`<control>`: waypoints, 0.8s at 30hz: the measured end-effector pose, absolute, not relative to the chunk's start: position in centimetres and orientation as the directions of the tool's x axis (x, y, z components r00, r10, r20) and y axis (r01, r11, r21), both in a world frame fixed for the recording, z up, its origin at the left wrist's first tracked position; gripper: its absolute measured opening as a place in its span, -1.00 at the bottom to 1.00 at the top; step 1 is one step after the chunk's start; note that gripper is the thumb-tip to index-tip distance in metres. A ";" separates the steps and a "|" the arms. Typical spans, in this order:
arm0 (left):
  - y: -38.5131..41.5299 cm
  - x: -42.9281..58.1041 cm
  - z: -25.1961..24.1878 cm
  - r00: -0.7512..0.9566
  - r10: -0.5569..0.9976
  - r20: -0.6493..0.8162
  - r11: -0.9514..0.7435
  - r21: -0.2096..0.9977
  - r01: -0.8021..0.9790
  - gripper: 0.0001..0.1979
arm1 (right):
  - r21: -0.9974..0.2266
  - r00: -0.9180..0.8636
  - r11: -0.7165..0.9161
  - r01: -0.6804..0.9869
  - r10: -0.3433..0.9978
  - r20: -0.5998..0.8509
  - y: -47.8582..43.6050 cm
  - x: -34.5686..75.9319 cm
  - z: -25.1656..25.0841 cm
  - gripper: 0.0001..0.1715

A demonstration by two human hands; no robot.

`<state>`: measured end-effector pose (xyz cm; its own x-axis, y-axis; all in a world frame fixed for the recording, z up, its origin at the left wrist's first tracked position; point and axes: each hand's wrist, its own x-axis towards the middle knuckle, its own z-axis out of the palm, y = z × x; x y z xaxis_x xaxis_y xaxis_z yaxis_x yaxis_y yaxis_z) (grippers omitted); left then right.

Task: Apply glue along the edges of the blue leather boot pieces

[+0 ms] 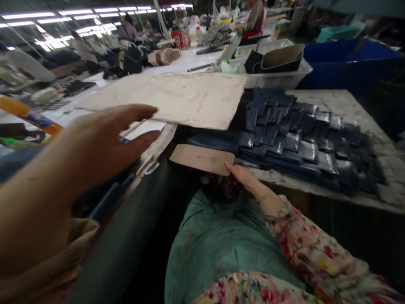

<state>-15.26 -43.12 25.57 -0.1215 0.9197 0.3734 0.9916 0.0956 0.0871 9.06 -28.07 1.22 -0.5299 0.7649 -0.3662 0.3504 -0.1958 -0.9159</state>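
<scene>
My right hand [241, 175] pinches the right end of a flat tan piece with rounded corners [199, 159], held just off the table's front edge. Faint marks run along the middle of that piece. Raised at the left, my left hand [110, 139] has thumb and fingers apart with nothing between them; it is slightly blurred. Beyond it a large cream sheet [196, 97] lies on the table. Right of the sheet, overlapping rows of dark blue pieces with shiny edges [294, 135] cover the worktop.
A white plastic bin [278, 79] holding dark and brown pieces stands behind the stack. Beyond it is a large blue tub [348, 63]. An orange bottle-like object [28, 114] is at the far left. Several people work in the background.
</scene>
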 end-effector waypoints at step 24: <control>-32.8 -19.5 3.6 -0.208 0.945 0.251 0.133 0.287 0.949 -0.58 | -0.911 -0.285 -0.411 -0.019 0.876 -0.389 -31.9 6.7 2.6 -0.55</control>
